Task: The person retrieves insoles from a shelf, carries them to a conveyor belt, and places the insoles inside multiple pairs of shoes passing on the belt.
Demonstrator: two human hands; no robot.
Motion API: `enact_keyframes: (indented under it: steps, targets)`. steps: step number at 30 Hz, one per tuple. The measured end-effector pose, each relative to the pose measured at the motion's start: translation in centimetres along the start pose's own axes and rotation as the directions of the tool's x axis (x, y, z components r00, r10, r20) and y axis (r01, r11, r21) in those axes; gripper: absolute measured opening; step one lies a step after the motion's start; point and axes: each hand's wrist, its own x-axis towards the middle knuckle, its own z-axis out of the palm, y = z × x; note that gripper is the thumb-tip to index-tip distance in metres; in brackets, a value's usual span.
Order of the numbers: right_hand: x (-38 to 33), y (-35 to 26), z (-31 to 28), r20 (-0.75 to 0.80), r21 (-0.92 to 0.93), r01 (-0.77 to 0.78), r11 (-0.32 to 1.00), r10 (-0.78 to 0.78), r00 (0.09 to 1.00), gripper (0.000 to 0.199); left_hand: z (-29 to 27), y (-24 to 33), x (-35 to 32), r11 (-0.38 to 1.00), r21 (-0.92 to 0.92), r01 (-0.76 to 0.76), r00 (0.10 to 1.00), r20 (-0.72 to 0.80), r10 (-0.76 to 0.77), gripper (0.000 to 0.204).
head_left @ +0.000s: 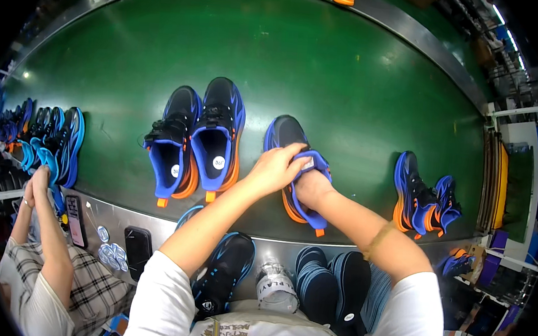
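Left hand (275, 170) pinches blue tongue (320, 161) of black-blue-orange sneaker (287, 130); right hand (310, 187) inside, fingers hidden, can't tell grip; looks midway, unfinished.

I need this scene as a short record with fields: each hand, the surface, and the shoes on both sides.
Left hand: fingers at the tongue of a black-and-blue sports shoe with orange heel
Right hand: reaching inside that shoe, fingers hidden
Surface: smooth green worktop with metal edging
Left side: similar pair, round white stickers inside
Right side: two similar shoes
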Motion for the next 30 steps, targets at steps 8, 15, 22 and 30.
enact_keyframes:
  steps: [8, 15, 22, 30]
  targets:
    - [-4.0, -2.6, 0.6, 0.169, 0.565, -0.146, 0.812, 0.059, 0.984, 0.058, 0.6, 0.6, -0.3, 0.974, 0.22, -0.055, 0.996, -0.06, 0.069, 0.044]
    - [-8.0, -8.7, 4.5, -0.645, 0.699, -0.071, 0.711, 0.671, 0.366, 0.017, 1.0, 1.9, -1.2, 0.9, 0.395, -0.184, 0.975, -0.041, 0.217, 0.044]
    - [-10.5, -12.6, 5.0, -0.531, 0.824, 0.071, 0.563, 0.721, 0.445, 0.026, -1.9, 2.6, -6.3, 0.688, 0.584, -0.432, 0.874, 0.081, 0.48, 0.047]
    - [-18.4, -5.5, 15.0, -0.127, 0.758, -0.649, -0.064, 0.962, -0.244, 0.059, -8.7, 1.4, -1.3, 0.17, 0.966, -0.194, 0.8, 0.056, 0.597, 0.034]
